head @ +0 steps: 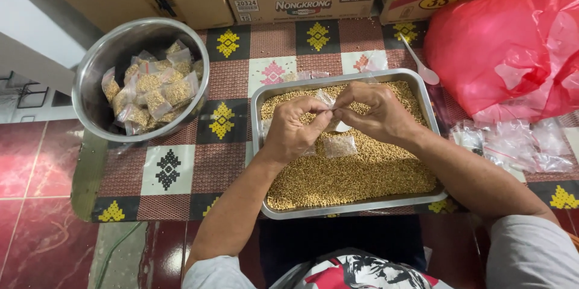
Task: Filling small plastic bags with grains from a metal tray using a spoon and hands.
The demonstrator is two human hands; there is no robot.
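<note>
I am pinching a small clear bag [326, 97] between my left hand [294, 127] and right hand [375, 111]. Both are hovering over the metal tray [265, 93] of yellowish grains [356, 174].

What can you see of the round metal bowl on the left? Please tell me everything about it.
The round metal bowl looks like shiny steel, deep, with a rolled rim. It stands upright at the left end of the patterned mat, beside the metal tray without touching it. Inside lie many small clear packets filled with tan grains, heaped loosely. Neither hand touches it.
</note>
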